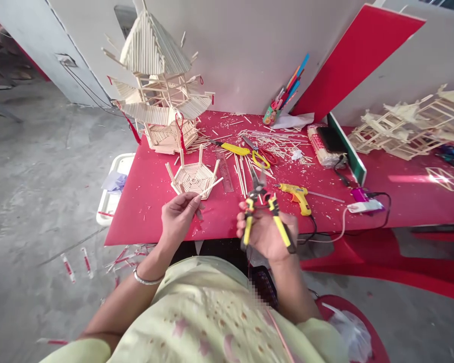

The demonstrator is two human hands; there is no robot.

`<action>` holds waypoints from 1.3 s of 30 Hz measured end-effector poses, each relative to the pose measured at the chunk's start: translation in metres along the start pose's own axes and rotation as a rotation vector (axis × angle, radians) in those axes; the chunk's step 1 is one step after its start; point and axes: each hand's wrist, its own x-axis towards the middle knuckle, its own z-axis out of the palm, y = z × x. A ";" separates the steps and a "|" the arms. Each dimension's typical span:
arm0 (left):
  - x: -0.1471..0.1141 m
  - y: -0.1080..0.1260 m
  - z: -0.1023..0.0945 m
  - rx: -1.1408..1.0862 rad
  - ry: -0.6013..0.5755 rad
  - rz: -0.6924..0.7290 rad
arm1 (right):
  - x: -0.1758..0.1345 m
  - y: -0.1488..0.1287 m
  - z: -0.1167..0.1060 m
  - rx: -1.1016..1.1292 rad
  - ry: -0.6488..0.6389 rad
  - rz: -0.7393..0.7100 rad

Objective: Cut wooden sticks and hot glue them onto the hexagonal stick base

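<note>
My left hand pinches a thin wooden stick near one end. Just beyond it lies a hexagonal stick base with short posts standing up at its corners. My right hand holds yellow-and-black handled pliers, jaws pointing away from me and handles spread; they are slightly blurred. A yellow glue gun rests on the red table to the right of the pliers. Loose sticks and a clear ruler lie between the base and the pliers.
A tiered stick pagoda stands at the back left. Scissors, a yellow utility knife and scattered sticks lie mid-table. A cup of pens is by the wall. Another stick model and a power strip are at right.
</note>
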 end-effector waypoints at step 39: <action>-0.017 0.041 -0.024 0.492 -0.209 0.251 | 0.040 0.050 0.046 -1.320 0.074 -0.386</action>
